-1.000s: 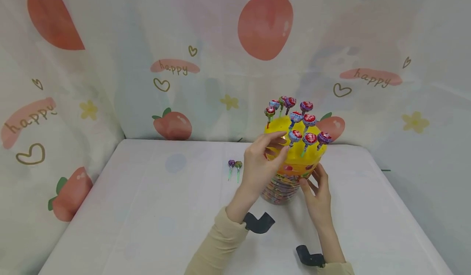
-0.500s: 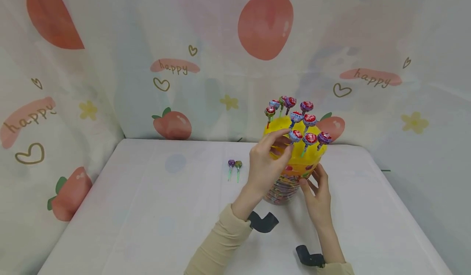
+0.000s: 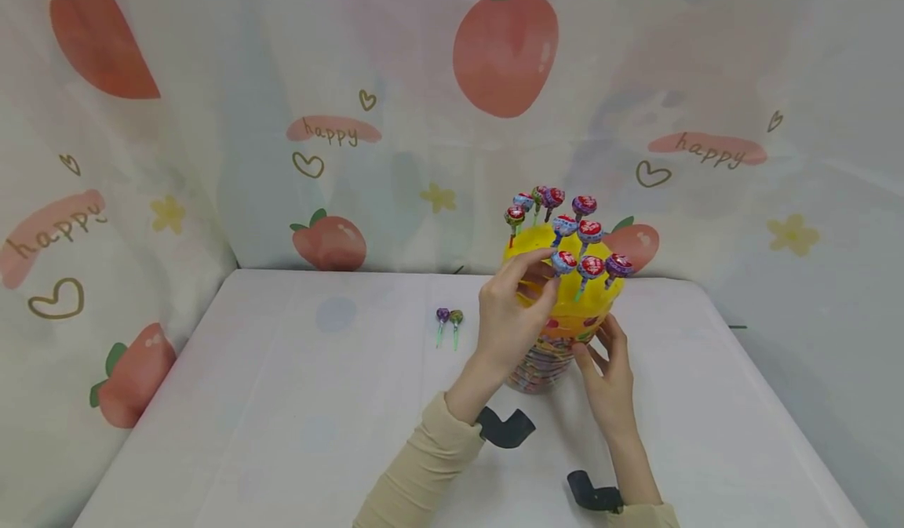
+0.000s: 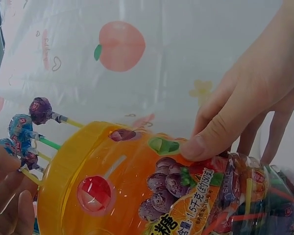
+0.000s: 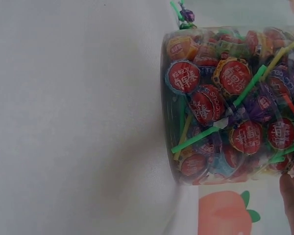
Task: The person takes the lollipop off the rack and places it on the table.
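Note:
A clear candy jar (image 3: 540, 365) with a yellow lid (image 3: 531, 239) stands on the white table, full of wrapped lollipops. Several lollipops stick up from the lid by their sticks. My left hand (image 3: 510, 316) reaches the lid's near left side and pinches a blue-wrapped lollipop (image 3: 563, 262) between thumb and forefinger. Part of the lid is hidden behind that hand. On the jar's right side, below the lid, my right hand (image 3: 611, 383) holds the jar, and its thumb (image 4: 193, 148) rests near the grape label in the left wrist view.
Two loose lollipops, one purple (image 3: 442, 314) and one green (image 3: 457, 317), lie on the table (image 3: 318, 402) left of the jar. A printed curtain (image 3: 395, 57) hangs behind the table. Dark wrist mounts (image 3: 507, 428) sit at both wrists.
My left hand has moved a little to the right, and its thumb and forefinger have closed in on the blue lollipop. The right hand stays on the jar.

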### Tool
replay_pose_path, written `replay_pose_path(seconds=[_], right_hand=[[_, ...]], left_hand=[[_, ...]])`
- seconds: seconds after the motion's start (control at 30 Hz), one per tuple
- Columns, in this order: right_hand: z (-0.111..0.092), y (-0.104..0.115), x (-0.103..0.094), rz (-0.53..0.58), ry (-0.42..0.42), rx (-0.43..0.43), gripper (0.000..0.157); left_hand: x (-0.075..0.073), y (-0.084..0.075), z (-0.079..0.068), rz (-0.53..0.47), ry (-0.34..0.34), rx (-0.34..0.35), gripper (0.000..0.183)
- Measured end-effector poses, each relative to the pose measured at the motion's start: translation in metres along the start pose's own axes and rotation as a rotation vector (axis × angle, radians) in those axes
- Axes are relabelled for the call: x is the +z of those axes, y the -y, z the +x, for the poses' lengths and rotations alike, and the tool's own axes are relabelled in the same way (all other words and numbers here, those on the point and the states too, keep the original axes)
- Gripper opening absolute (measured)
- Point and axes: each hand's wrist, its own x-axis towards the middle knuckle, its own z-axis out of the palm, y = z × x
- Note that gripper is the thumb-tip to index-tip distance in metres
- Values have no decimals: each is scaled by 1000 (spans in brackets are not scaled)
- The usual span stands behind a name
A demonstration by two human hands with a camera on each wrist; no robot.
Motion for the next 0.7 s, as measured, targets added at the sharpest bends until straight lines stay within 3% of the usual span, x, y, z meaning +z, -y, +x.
replay_pose_path(seconds=[0.7], right_hand=[[-1,0,0,14,-4,-12,72]], left_hand=[[-1,0,1,-67,-3,-23,29]])
